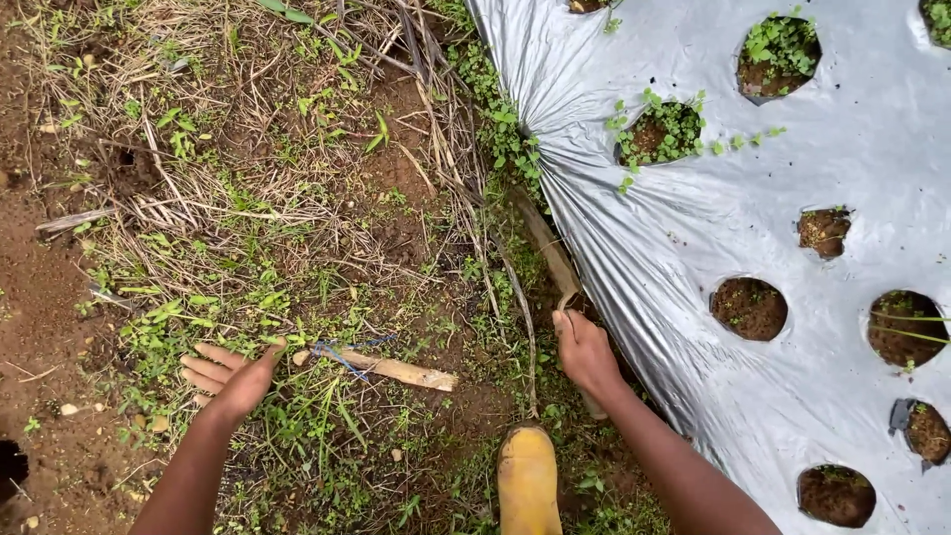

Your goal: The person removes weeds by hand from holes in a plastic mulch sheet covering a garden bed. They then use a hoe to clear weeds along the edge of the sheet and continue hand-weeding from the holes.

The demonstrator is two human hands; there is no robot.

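Looking down at a patch of ground with dry straw (267,188), green weeds (327,416) and brown dirt (40,297). Left hand (226,376) out flat and low over the weeds, fingers (203,369) spread and straight, holding nothing. Just beside its thumb, a short pale stick (396,372) lying flat on the ground with a bit of blue string (342,354) tied at its near end, close to the thumb tip but not clearly touching. Right hand (586,352) curled, fingers pressed together around the top of a bent wooden peg (568,297) at the edge of a shiny silver plastic sheet (693,228). Peg leaning along the sheet's edge, with a longer brown stick (543,238) running up from it. Sheet covering the right side, full of round holes (749,308) showing dark soil. Small green plants (666,129) growing out of the far holes; near holes mostly bare dirt. A thin dry stalk (523,317) running down between the two hands. At the bottom, the toe of a yellow rubber boot (528,481), between the two arms, standing on the weeds.
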